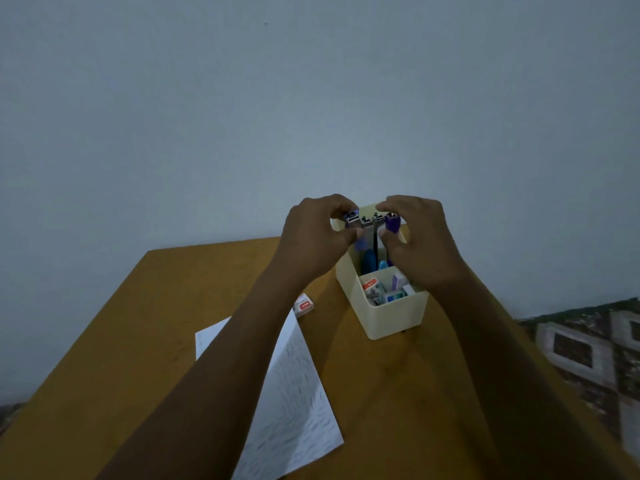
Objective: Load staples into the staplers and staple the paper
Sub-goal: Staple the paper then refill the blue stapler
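Both hands up over the far right part of the tabletop, working a small purple stapler in the air just above the cream organizer box. Left hand pinches the metal end, thumb under and fingers curled over; right hand pinches the purple end the same way. Both grips are tight, nothing else held. Stapler looks swung open nearly flat, long axis lying left-right, roughly parallel to the far edge of the tabletop, metal end to the left, purple end to the right. Can't tell if a staple strip is in the channel, too small and dim. Step in hand looks like opening the magazine for loading. To do it well: keep the channel facing up and level, hold by the ends so fingers stay clear of the track, free one hand for staples only once the other has a firm hold. Small red-and-white staple box lies on the tabletop left of the organizer, just beside the far corner of the paper, which lies toward the near edge, not stapled as far as visible.
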{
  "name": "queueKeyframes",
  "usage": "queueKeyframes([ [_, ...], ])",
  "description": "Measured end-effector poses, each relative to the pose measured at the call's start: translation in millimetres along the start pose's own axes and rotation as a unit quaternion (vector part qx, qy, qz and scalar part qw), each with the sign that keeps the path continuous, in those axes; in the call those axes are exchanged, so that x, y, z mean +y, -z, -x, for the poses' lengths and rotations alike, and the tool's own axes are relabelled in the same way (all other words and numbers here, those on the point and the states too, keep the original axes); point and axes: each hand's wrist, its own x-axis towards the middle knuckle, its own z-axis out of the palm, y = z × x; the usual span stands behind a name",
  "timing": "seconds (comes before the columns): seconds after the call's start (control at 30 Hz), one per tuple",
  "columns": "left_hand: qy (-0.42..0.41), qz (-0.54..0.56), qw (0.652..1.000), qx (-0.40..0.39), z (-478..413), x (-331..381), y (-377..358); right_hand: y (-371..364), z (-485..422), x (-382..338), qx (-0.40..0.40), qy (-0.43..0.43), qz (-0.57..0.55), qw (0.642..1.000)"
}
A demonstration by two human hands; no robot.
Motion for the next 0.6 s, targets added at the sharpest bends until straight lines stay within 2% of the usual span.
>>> queueKeyframes([
  [0.13, 0.020, -0.025, 0.999, -0.007, -1.8, -6.6, -10.2, 0.4, -6.5, 2.0, -0.028, 0.006, -0.005, 1.000],
  [0.3, 0.002, -0.055, 0.998, -0.020, -1.6, -19.0, -23.3, -2.1, -8.3, 3.6, -0.060, -0.005, -0.012, 0.998],
  [0.47, 0.004, -0.076, 0.997, 0.010, -1.5, -27.9, -35.3, -5.5, -8.5, 5.8, -0.057, -0.004, -0.030, 0.998],
  [0.6, -0.006, -0.105, 0.994, -0.013, -4.7, -28.6, -40.8, -9.0, -8.6, 8.4, -0.045, -0.003, -0.044, 0.998],
])
